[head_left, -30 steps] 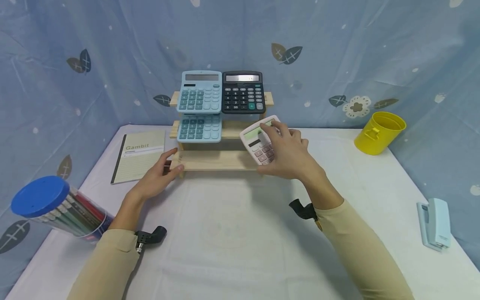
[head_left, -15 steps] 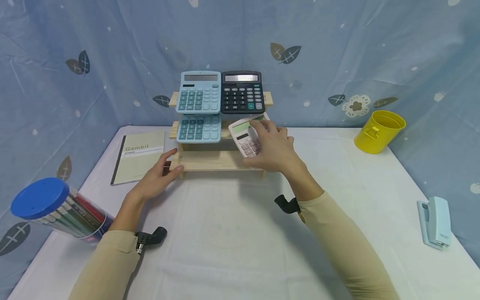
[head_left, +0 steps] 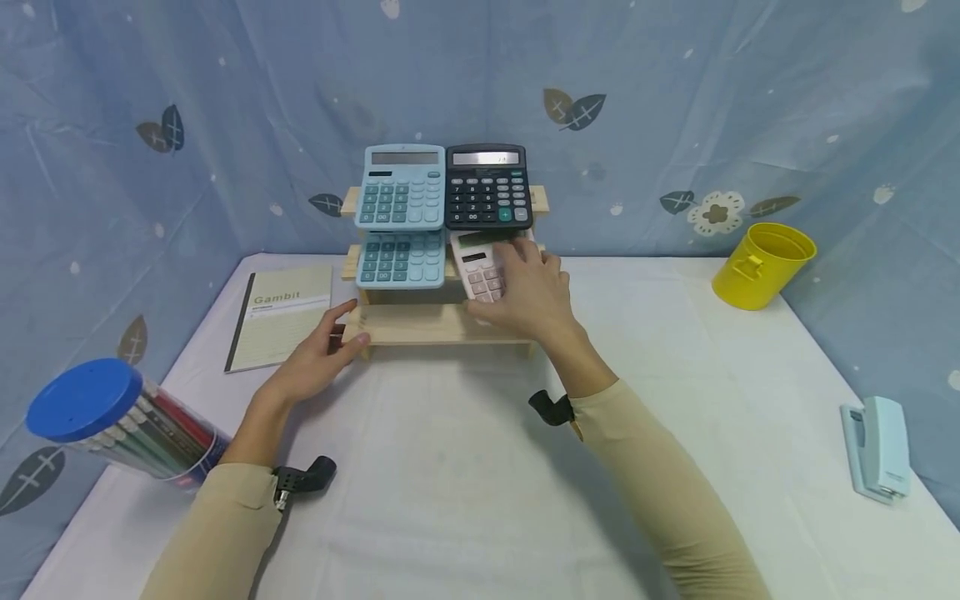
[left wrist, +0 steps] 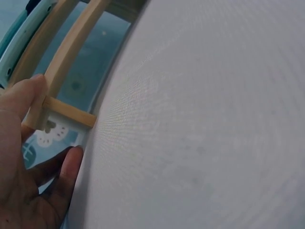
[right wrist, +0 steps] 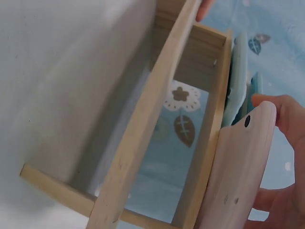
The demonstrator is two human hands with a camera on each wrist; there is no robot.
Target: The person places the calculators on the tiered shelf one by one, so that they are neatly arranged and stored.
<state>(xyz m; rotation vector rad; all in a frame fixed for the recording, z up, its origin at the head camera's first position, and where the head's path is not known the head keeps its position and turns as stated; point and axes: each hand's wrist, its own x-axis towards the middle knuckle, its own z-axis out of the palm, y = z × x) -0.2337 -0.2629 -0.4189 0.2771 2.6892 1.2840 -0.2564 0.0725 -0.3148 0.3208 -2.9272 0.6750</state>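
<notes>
A tiered wooden rack [head_left: 420, 323] stands at the table's back. My left hand [head_left: 311, 365] holds the left end of its lowest shelf; in the left wrist view the thumb [left wrist: 28, 90] lies against the wood. A pale pink calculator [head_left: 477, 271] is pinched in my right hand [head_left: 536, 292], whose fingers cover its right side. It sits slightly tilted at the middle shelf; in the right wrist view its back edge is against that shelf. To its left lies a light blue calculator [head_left: 401, 260]. Above are another light blue calculator [head_left: 401, 187] and a black calculator [head_left: 487, 187].
On the left are a notebook [head_left: 281, 312] and a clear tub of pencils with a blue lid [head_left: 86, 400]. A yellow bucket [head_left: 761, 267] stands at the back right. A light blue stapler [head_left: 879, 450] lies near the right edge. Patterned blue cloth [head_left: 660, 108] hangs behind.
My right hand has moved left with the pink calculator, bringing it from the rack's right end onto the middle shelf and turning it straighter. The left hand has stayed on the rack.
</notes>
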